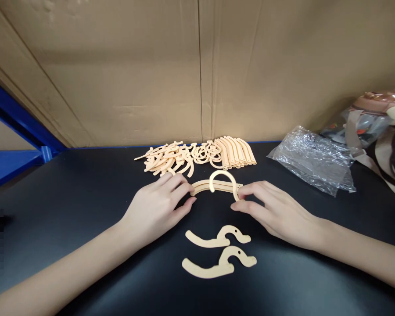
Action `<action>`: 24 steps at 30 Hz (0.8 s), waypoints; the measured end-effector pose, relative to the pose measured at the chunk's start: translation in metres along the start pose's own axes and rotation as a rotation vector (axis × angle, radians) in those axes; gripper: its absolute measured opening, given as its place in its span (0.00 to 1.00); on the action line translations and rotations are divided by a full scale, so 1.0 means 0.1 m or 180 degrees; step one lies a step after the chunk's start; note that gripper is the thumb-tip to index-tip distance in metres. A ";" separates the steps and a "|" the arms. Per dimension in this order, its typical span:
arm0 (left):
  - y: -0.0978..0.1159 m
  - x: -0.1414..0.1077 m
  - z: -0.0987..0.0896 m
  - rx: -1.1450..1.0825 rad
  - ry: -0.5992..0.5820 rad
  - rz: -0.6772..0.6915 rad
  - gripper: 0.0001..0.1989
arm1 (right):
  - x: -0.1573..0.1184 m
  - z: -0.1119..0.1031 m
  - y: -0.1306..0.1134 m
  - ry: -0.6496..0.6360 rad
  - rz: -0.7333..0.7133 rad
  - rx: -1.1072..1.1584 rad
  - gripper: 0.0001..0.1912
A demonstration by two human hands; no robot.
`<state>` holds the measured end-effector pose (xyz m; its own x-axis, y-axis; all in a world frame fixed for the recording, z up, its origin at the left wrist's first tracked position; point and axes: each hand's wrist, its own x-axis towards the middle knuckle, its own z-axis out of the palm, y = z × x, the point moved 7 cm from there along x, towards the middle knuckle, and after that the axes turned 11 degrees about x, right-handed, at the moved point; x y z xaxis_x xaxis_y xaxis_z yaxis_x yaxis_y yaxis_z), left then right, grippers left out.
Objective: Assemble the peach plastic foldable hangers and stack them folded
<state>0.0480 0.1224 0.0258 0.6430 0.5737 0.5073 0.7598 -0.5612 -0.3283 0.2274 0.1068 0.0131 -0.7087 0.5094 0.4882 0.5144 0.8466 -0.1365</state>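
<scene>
My right hand pinches the lower end of a cream plastic hanger hook, whose round curve stands up and opens to the left. Just behind the hook lies a curved, grooved cream hanger arm. My left hand has its fingertips and thumb closed around the left end of that arm, while the right fingertips are at its other end. Closer to me, two two-part cream pieces, each a curved arm with a duck-head-shaped end, lie flat: an upper one and a lower one.
Behind my hands sit a loose heap of cream pieces, several hooks and a stacked row of curved arms on the black table. A crumpled clear plastic bag and a strapped bottle are at right. Cardboard stands behind.
</scene>
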 end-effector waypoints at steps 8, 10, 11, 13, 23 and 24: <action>-0.02 -0.03 0.08 0.0037 -0.0134 -0.0066 0.07 | -0.01 -0.09 0.08 0.0517 0.0025 -0.0064 0.08; -0.02 -0.02 0.07 0.0037 -0.0136 -0.0062 0.08 | 0.00 -0.10 0.09 0.0606 0.0013 -0.0069 0.08; -0.01 -0.01 0.06 0.0020 -0.0148 -0.0063 0.08 | 0.00 -0.11 0.09 0.0641 0.0010 -0.0068 0.08; -0.01 0.00 0.05 -0.0019 -0.0166 -0.0080 0.09 | 0.01 -0.13 0.10 0.0690 0.0018 -0.0056 0.07; -0.03 -0.03 0.07 0.0089 -0.0165 -0.0219 0.10 | -0.01 -0.11 0.12 0.0646 0.0103 -0.0087 0.08; -0.03 -0.04 0.08 0.0065 -0.0190 -0.0228 0.10 | -0.01 -0.10 0.12 0.0616 0.0111 -0.0079 0.08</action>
<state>0.0442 0.1268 0.0189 0.5910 0.6468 0.4821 0.8055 -0.5054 -0.3095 0.2393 0.1148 0.0196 -0.5854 0.4969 0.6406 0.5505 0.8237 -0.1359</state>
